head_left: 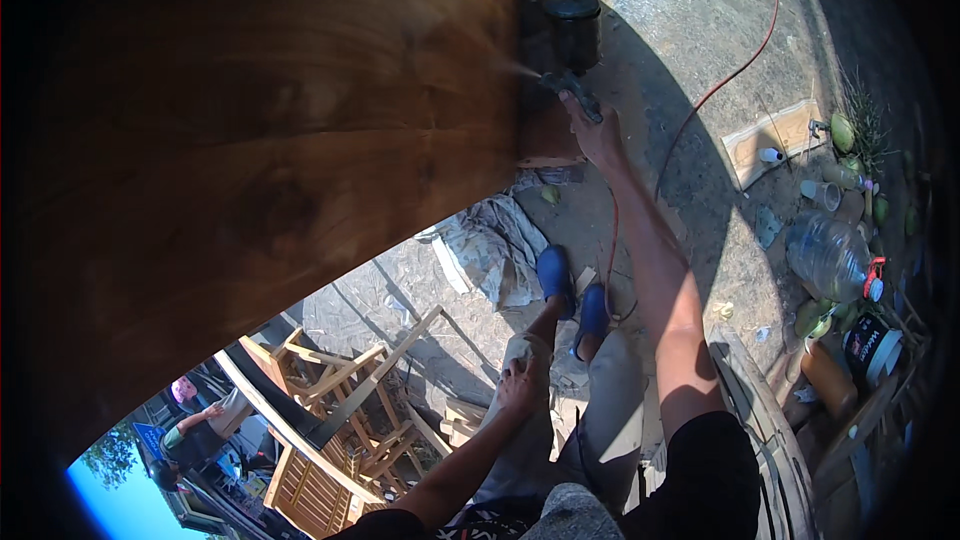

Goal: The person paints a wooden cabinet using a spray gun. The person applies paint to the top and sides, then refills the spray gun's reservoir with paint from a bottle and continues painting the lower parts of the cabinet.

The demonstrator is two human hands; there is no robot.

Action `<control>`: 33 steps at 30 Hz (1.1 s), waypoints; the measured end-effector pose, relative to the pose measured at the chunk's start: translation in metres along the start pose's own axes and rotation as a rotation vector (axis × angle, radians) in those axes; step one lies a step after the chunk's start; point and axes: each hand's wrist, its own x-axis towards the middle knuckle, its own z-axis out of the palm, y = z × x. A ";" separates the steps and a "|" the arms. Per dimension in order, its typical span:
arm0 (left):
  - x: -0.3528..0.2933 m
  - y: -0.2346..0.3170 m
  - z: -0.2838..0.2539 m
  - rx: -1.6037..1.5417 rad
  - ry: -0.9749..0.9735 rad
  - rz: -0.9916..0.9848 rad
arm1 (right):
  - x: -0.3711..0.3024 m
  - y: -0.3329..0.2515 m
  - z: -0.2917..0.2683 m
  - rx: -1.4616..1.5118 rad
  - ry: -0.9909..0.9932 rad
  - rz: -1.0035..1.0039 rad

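My right hand (600, 136) is wrapped round the handle of a dark spray gun (582, 98), with a dark lidded cup (577, 38) at its upper end. A pale mist leaves the nozzle toward a large brown wooden panel (300, 130), which fills the upper left and has a glossy, wood-grained face. The gun is close to the panel's right edge and apart from it. Lower down, my left hand (517, 387) lies on my knee, fingers apart, holding nothing.
A red hose (722, 85) curves over the concrete floor and runs by my right forearm. Crumpled cloth (500, 250) lies near my blue shoes. Wooden chair frames (350, 410) stand lower left, near another person (205, 425). At right are a clear jug (825, 255), a board (770, 145) and bottles.
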 end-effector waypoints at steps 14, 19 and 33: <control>-0.012 0.053 0.018 0.039 0.031 -0.130 | 0.028 0.093 0.023 -0.223 -0.021 -0.126; -0.027 0.079 0.036 -0.036 0.016 -0.174 | -0.022 0.004 -0.031 -0.143 -0.161 -0.204; -0.052 -0.049 -0.015 -0.450 0.135 0.029 | -0.121 -0.173 -0.121 -0.174 -0.115 -0.413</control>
